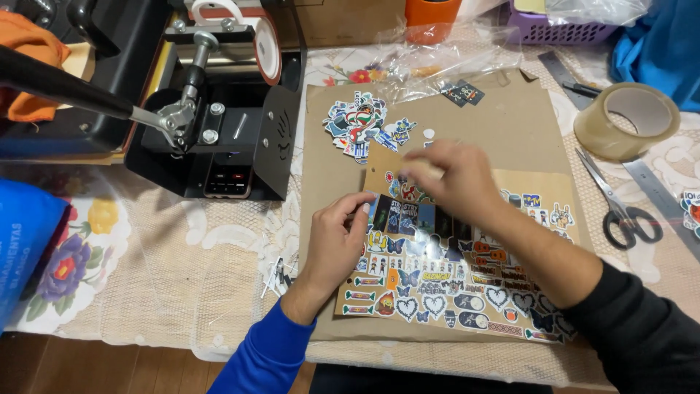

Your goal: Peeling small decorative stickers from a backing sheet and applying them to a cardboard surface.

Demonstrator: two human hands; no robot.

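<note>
Head view, looking down at a brown paper sheet (510, 124) on a lace tablecloth (182, 248). Left hand (335, 237) reaching in from below in a blue sleeve, palm down, fingers pressed together and flat on the left edge of a sticker sheet (452, 281). Right hand (456, 179) crossing in from the lower right in a dark sleeve, blurred, curled over the sheet's top edge; fingers bent inward, grip impossible to tell. Sticker sheet lying flat on the brown paper, just below a pile of loose cut stickers (364, 124). Scissors (620, 208) and a tape roll (627, 120) to the right, a black press machine (219, 109) to the left.
</note>
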